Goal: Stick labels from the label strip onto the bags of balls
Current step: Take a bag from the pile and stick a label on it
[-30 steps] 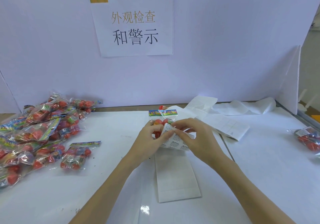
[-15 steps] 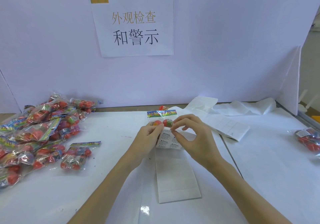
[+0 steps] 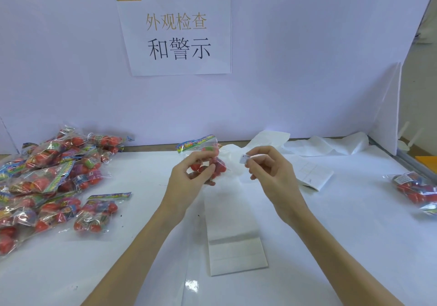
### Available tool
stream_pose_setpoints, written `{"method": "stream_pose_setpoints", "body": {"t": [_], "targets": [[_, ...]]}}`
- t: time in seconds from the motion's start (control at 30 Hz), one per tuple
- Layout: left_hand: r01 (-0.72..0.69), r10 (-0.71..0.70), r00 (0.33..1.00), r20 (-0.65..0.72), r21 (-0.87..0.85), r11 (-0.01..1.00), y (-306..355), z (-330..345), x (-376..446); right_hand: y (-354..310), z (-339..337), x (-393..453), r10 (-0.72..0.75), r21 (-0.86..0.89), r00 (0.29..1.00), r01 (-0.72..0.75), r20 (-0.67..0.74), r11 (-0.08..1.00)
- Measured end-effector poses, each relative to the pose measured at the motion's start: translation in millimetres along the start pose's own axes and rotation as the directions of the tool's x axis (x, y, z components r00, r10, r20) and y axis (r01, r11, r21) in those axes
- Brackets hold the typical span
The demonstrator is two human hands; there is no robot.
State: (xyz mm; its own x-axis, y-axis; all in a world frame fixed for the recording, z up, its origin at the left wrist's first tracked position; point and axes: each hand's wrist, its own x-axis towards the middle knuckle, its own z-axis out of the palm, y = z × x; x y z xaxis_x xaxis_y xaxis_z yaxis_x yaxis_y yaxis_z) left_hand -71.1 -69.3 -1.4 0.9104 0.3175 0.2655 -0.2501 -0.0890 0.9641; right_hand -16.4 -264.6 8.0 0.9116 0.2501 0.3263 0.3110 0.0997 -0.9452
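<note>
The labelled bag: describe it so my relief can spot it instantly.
Follow the white table to its far right edge, away from the big pile of bags on the left. One bag of red balls lies there alone. Only it shows a small white label on its upper left corner.

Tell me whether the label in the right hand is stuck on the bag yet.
Not yet. The right hand pinches the label in the air, apart from the bag that the left hand holds.

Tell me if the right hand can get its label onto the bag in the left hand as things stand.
Probably yes. The right hand pinches a label beside the bag held up by the left hand, with only open air between them.
</note>
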Motion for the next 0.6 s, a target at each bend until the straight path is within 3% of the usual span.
{"method": "stream_pose_setpoints", "body": {"t": [0.4, 0.6], "targets": [[0.0, 0.008, 0.982, 0.187, -0.043, 0.999, -1, 5, -4, 19, 10, -3, -0.022, -0.163, 0.994, 0.04, 0.108, 0.986], [-0.061, 0.059, 0.994, 0.096, 0.015, 0.998, -6, 12, -7, 23, 9, -2, -0.006, -0.185, 0.986, 0.037, 0.164, 0.982]]}}
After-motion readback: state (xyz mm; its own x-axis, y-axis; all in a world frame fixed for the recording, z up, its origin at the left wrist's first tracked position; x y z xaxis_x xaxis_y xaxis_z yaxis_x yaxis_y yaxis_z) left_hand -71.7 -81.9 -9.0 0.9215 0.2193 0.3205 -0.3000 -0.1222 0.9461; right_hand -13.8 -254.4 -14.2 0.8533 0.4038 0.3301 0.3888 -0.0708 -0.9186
